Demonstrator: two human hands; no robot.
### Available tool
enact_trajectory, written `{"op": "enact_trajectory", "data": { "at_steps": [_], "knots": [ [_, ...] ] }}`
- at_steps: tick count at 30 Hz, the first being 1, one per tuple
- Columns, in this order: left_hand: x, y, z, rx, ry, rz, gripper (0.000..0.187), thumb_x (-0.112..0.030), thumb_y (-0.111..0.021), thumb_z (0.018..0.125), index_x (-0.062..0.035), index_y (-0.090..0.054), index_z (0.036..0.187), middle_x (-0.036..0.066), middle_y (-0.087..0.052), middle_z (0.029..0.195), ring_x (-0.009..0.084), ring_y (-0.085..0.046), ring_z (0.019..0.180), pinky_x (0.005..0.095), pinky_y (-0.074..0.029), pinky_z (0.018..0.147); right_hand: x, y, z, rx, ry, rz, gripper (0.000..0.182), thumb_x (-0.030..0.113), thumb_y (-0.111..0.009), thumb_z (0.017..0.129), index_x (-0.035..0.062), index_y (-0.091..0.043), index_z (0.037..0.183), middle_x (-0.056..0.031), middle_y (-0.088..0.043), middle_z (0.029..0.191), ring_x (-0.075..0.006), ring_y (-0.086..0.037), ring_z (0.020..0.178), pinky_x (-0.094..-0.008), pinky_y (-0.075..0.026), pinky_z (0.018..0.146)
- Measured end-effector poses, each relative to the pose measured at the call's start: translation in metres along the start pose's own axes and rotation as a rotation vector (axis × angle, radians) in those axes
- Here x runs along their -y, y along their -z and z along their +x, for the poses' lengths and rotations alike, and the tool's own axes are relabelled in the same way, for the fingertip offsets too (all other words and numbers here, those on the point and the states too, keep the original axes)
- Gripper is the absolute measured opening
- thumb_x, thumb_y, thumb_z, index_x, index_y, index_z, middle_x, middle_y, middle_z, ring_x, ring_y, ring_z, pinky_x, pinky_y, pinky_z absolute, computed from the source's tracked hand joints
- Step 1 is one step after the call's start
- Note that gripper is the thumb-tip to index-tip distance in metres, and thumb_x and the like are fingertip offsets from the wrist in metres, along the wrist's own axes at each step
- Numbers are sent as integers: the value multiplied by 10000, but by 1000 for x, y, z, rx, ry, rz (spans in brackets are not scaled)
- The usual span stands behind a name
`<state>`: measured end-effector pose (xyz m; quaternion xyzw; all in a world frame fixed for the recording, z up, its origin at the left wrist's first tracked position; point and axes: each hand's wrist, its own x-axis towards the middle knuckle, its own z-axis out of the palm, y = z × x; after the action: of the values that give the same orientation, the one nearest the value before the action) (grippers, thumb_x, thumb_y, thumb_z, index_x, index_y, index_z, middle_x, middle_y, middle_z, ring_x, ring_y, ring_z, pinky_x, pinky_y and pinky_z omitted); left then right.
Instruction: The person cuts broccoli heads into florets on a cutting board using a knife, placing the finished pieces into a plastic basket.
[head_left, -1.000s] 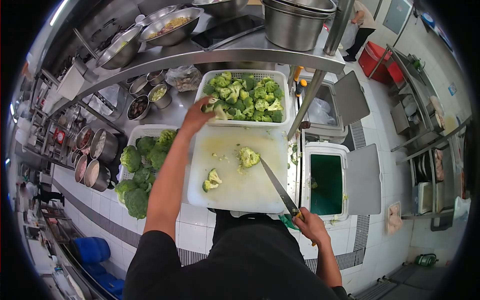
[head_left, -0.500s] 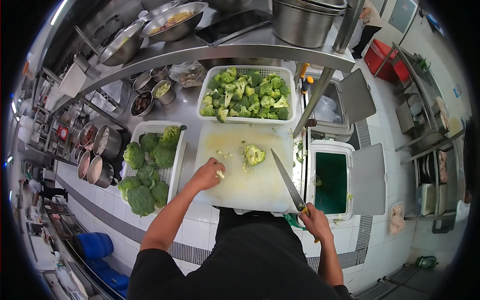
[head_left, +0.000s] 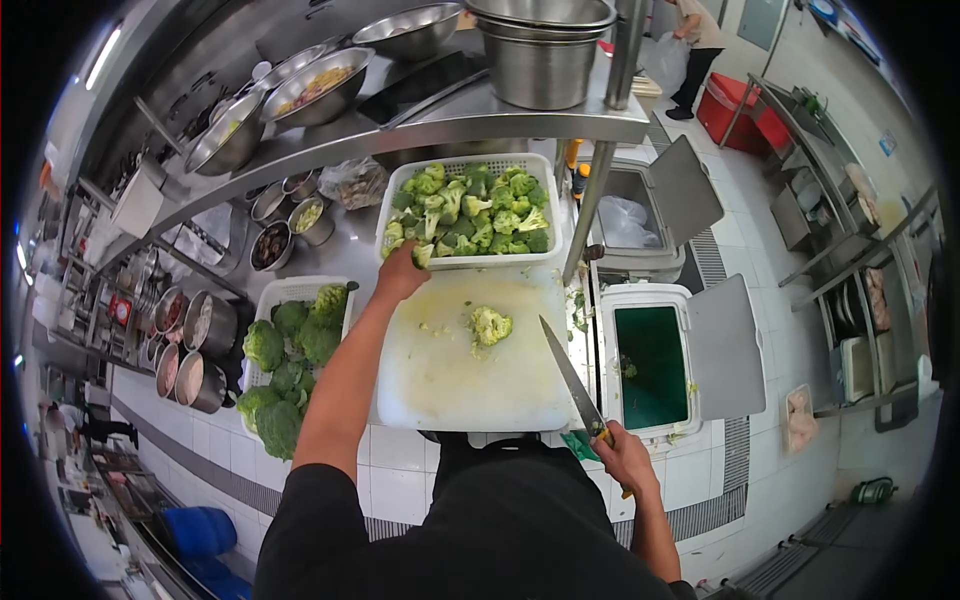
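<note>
My left hand [head_left: 402, 274] reaches to the front left corner of the white basket [head_left: 490, 260] of cut broccoli. Its fingers are closed against a broccoli floret [head_left: 421, 256] at the rim; the fingertips are partly hidden. My right hand [head_left: 626, 458] grips the yellow-and-black handle of a long kitchen knife [head_left: 573, 378]. The blade points up and away along the right side of the white cutting board [head_left: 470, 385], apart from the broccoli. A cut broccoli piece [head_left: 491, 325] lies on the board, with small crumbs around it.
Uncut broccoli heads [head_left: 278, 425] fill a white basket at left. To the right stands an open white bin [head_left: 680, 365] with a green inside. A steel shelf [head_left: 420, 133] crosses above the board's far side, carrying bowls and pots [head_left: 535, 65]. A person [head_left: 700, 30] stands far behind.
My left hand has moved forward from the board's left side to the basket's corner. The small pale piece is no longer visible in it. My right hand still holds the knife; the view has shifted.
</note>
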<state>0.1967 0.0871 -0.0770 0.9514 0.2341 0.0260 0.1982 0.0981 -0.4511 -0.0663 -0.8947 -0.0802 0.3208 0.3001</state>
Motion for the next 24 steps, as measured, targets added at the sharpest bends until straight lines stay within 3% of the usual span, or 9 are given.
{"op": "enact_trajectory", "data": {
  "at_steps": [3,5,8,10,12,15,17,21,24],
  "knots": [
    [7,22,23,74,60,-204,871,-329,-876,746,-71,-514,1495,238,-609,1379,404,-605,1268,472,-500,1057,-6,-4,-7,29,-47,6,393,413,-655,959,43,-603,1082,-284,-710,877,-515,-678,894,-561,-518,798],
    [26,18,51,-392,-235,-257,779,-226,-850,767,-67,-536,1462,217,-626,1366,378,-638,1212,439,-519,1037,-6,-6,-3,26,-11,10,379,404,-644,969,43,-595,1071,-283,-707,867,-519,-673,895,-570,-513,797],
    [-43,63,5,-434,-267,-302,708,-144,-799,807,-88,-540,1463,200,-618,1383,379,-615,1243,424,-506,1061,2,-7,-1,26,9,-26,368,398,-637,975,45,-586,1066,-281,-706,869,-520,-669,901,-581,-506,795],
    [-77,48,-31,84,-177,-291,681,-52,-728,823,-115,-539,1475,179,-575,1439,359,-561,1327,423,-461,1117,8,-9,4,20,18,-33,370,399,-629,979,46,-576,1078,-281,-705,870,-517,-670,907,-587,-502,796],
    [-60,-27,-54,131,-588,-260,703,-33,-693,815,-142,-528,1490,148,-527,1492,318,-516,1385,426,-416,1159,13,-13,10,-72,113,-62,360,381,-642,971,31,-573,1016,-231,-679,740,-444,-693,748,-514,-519,718],
    [-57,-81,-86,197,-550,-103,689,-52,-736,786,-140,-548,1443,164,-514,1484,349,-519,1365,416,-447,1119,17,-16,23,-18,75,-107,375,392,-638,973,30,-583,1052,-259,-698,806,-481,-688,832,-536,-517,762],
    [-55,-92,-97,302,-314,-314,673,-34,-679,805,-156,-532,1451,162,-480,1492,373,-478,1393,442,-422,1161,21,-14,23,-26,83,-137,379,394,-639,973,30,-588,1066,-259,-704,822,-481,-689,844,-539,-517,768],
    [-66,-68,-126,219,-104,-297,579,-56,-700,814,-149,-590,1374,153,-457,1461,382,-483,1369,447,-457,1126,41,-4,10,27,123,-137,365,383,-608,995,48,-577,1137,-261,-719,872,-494,-682,880,-562,-511,799],
    [-50,-72,-138,-41,-376,-97,497,-81,-724,821,-139,-641,1307,118,-461,1387,353,-529,1298,453,-496,1059,53,3,-2,82,147,-173,369,379,-614,994,49,-579,1154,-250,-724,869,-489,-684,872,-558,-515,794]
  ]
}}
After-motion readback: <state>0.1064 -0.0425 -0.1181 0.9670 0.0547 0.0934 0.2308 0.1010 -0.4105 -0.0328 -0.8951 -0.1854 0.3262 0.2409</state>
